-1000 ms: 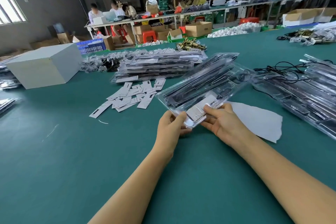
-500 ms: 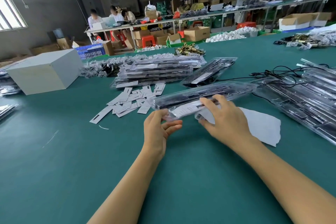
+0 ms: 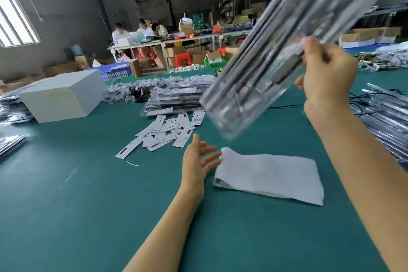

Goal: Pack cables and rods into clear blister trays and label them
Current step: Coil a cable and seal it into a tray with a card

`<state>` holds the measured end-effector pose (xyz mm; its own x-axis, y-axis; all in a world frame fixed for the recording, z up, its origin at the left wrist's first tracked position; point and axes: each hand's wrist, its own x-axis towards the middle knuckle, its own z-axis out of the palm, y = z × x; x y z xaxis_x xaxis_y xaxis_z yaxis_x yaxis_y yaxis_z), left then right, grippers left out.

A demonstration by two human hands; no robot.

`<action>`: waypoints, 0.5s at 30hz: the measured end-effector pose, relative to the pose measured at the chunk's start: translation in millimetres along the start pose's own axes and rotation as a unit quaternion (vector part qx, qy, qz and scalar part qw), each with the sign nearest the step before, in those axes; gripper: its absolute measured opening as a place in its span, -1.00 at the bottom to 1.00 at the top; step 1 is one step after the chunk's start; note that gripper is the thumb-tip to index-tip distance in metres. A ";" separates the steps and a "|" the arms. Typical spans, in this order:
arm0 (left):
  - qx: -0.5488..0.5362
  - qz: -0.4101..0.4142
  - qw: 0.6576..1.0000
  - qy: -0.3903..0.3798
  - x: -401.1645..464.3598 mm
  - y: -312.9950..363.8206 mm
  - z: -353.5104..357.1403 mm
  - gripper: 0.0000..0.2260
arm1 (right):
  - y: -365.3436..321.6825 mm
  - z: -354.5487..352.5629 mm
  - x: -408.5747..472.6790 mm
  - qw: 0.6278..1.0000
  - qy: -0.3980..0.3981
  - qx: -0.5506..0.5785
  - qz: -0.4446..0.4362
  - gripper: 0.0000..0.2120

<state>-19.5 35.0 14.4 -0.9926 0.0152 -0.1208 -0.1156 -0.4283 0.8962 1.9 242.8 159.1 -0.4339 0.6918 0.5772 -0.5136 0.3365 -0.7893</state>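
Right hand (image 3: 326,77) holds one blister tray (image 3: 287,51); left hand (image 3: 198,161) open.

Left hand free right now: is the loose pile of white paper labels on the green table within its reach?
Probably yes: the left hand is open, holding nothing, with bare green table between it and the white paper labels.

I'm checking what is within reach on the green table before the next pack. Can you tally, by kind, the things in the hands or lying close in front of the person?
Blister trays held up in the right hand: 1
White cloths on the table: 1
Piles of loose paper labels: 1
White boxes: 1
Total: 4
The left hand holds nothing.
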 end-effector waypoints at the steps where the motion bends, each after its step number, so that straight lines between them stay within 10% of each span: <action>1: -0.018 -0.009 1.000 -0.010 -0.6 2.0 1.0 -0.51 | 2.3 2.1 -0.9 0.994 0.014 0.063 0.087 -0.68; 7: -0.098 -0.009 0.990 -0.105 -1.9 3.0 -4.5 -0.21 | 72.3 -4.1 -61.2 0.859 0.000 0.212 0.466 -0.80; 15: -0.126 -0.003 0.991 -0.049 4.8 7.5 -14.3 -0.71 | 102.7 -8.0 -92.1 0.799 -0.015 0.202 0.566 -0.81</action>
<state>-24.6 18.9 14.4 -0.9924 0.0995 -0.0724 -0.1196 -0.6404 0.7587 -4.9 218.8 23.2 -0.8041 0.3897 -0.4490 0.0263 -0.7311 -0.6817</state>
